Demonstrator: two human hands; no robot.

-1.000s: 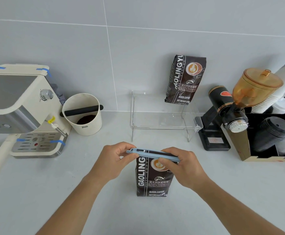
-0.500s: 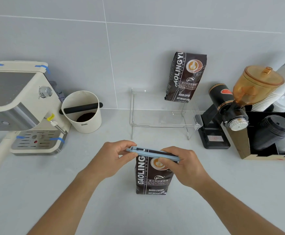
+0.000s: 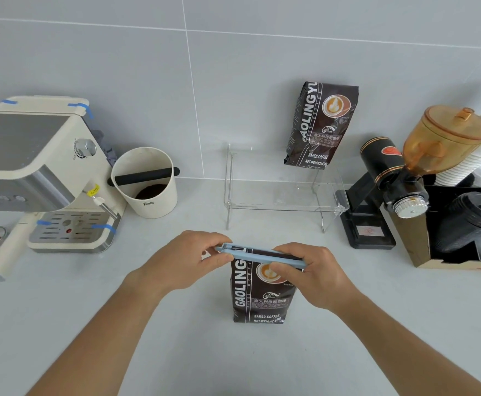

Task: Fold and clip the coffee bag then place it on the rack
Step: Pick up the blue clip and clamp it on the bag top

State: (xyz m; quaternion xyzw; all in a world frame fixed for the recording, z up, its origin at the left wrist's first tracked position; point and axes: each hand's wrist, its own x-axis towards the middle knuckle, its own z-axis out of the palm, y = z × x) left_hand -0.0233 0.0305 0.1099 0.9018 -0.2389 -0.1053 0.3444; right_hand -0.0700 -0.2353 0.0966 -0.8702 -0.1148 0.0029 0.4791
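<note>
A dark brown coffee bag point(image 3: 257, 298) stands upright on the white counter, near the front and centre. A long light-blue clip point(image 3: 255, 255) lies across its folded top. My left hand point(image 3: 185, 260) pinches the clip's left end, where the two bars are slightly apart. My right hand point(image 3: 315, 274) grips the clip's right end and the bag's top corner. Behind the bag stands a clear acrylic rack point(image 3: 283, 205), with a second coffee bag point(image 3: 320, 125) upright on its back right part, leaning on the wall.
An espresso machine point(image 3: 39, 172) and a white knock box point(image 3: 145, 182) stand at the left. A black grinder with an amber hopper point(image 3: 405, 178) and a box of cups and lids point(image 3: 467, 224) stand at the right, close to the rack.
Both hands and the clipped bag stay in place. The view has shifted slightly, nothing else differs.
</note>
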